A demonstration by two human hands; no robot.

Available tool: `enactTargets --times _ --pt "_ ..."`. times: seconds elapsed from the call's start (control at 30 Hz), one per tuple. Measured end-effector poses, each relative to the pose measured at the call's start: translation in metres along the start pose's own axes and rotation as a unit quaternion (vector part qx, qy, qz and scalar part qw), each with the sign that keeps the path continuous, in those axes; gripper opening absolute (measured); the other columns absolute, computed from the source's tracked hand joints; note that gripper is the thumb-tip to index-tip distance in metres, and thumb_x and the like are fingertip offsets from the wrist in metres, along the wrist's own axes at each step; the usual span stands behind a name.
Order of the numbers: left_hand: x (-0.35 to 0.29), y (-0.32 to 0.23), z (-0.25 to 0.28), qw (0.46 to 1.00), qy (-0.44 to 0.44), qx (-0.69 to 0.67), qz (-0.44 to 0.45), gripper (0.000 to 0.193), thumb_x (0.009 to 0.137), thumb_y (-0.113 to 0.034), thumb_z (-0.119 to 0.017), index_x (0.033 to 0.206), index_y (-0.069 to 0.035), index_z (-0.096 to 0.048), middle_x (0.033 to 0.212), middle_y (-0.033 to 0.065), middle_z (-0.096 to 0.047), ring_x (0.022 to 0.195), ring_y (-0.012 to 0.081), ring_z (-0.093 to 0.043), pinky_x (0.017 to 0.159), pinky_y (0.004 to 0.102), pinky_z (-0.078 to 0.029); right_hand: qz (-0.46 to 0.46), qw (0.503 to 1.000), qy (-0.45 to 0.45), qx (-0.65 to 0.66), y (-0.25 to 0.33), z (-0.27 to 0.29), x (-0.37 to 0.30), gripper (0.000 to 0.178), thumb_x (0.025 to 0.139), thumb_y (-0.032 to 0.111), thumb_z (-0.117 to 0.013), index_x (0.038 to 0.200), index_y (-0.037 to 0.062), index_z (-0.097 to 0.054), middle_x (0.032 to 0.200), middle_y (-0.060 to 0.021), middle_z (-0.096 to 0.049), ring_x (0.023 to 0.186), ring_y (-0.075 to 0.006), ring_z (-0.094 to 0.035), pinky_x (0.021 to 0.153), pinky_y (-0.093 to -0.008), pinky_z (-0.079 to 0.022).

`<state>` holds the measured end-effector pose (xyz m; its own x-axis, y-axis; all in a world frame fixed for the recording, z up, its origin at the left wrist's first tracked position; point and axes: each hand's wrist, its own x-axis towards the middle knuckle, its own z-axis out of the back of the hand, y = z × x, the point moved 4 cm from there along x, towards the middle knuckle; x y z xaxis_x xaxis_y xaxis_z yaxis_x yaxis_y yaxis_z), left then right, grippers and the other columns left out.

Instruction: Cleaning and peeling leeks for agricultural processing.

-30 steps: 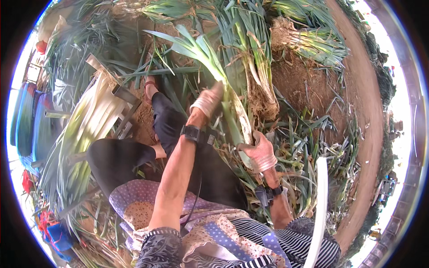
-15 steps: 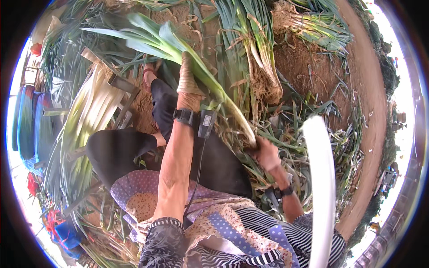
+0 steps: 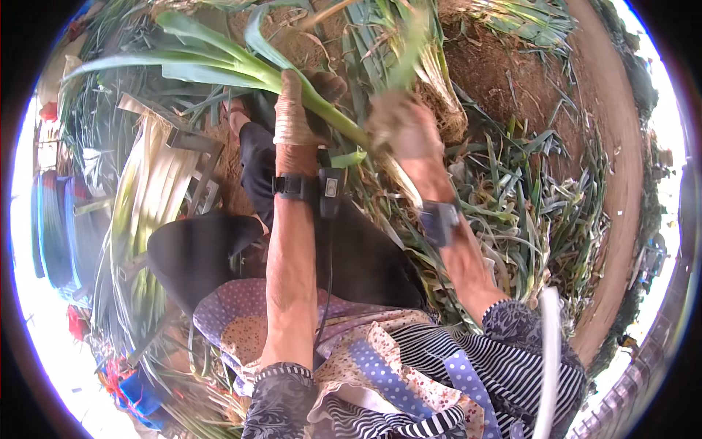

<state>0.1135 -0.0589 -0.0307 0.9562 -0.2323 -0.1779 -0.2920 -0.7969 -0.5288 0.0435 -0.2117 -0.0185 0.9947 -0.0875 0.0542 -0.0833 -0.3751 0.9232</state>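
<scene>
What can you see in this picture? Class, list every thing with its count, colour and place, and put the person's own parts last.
Leek: one, green leaves and pale stalk, held across the upper middle.
Trimmed leeks: a pile, pale green, on a rack at left.
Uprooted leeks: a clump with muddy roots, top centre.
Leaf scraps: many, green, on brown soil at right.
Crates: count unclear, blue, far left.
Wrist bands: two, dark, one per wrist.
Left hand: gripping the leek's stalk.
Right hand: blurred, at the leek's root end.
</scene>
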Motion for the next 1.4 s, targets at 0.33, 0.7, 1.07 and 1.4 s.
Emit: enactTargets --times 0.33,0.7,1.07,1.4 --pt "-0.006 -0.004 -0.002 0.995 -0.063 -0.073 0.023 0.043 0.076 -0.048 -0.065 0.087 -0.008 -0.053 0.069 0.0041 -0.054 0.066 0.0189 -0.055 0.085 0.0461 -0.047 -0.068 0.734 -0.065 -0.673 0.027 0.142 -0.275 0.008 0.077 0.013 -0.062 0.083 0.0089 -0.059 0.073 -0.0101 -0.06 0.064 -0.0311 -0.058 0.058 -0.0434 -0.046" --pt "-0.02 -0.003 -0.011 0.996 -0.08 0.039 -0.027 0.04 0.08 -0.046 -0.064 0.087 -0.008 -0.053 0.06 0.0017 -0.05 0.051 0.0149 -0.048 0.053 0.0337 -0.047 -0.336 0.341 0.277 -0.833 -0.035 0.247 -0.459 0.017 0.071 0.021 -0.058 0.072 0.0074 -0.067 0.074 -0.0123 -0.067 0.068 -0.0283 -0.065 0.054 -0.0402 -0.049" --pt "-0.032 -0.022 -0.017 0.996 -0.023 0.028 -0.081 0.049 0.064 -0.058 -0.07 0.076 -0.013 -0.053 0.065 0.0002 -0.052 0.061 0.0157 -0.051 0.066 0.0358 -0.045 -0.273 0.615 -0.26 -0.692 0.111 0.161 -0.26 0.037 0.077 0.031 -0.061 0.106 0.0069 -0.058 0.109 -0.0182 -0.058 0.103 -0.0333 -0.055 0.082 -0.0407 -0.046" --pt "-0.065 -0.016 -0.053 0.994 0.043 0.017 -0.104 0.049 0.079 -0.054 -0.059 0.09 -0.007 -0.055 0.081 0.0054 -0.056 0.077 0.019 -0.054 0.076 0.0322 -0.046 0.192 0.708 -0.178 -0.656 0.071 -0.099 -0.021 0.031 0.078 0.009 -0.059 0.108 0.0054 -0.048 0.101 -0.0185 -0.057 0.088 -0.0288 -0.058 0.074 -0.0418 -0.051"
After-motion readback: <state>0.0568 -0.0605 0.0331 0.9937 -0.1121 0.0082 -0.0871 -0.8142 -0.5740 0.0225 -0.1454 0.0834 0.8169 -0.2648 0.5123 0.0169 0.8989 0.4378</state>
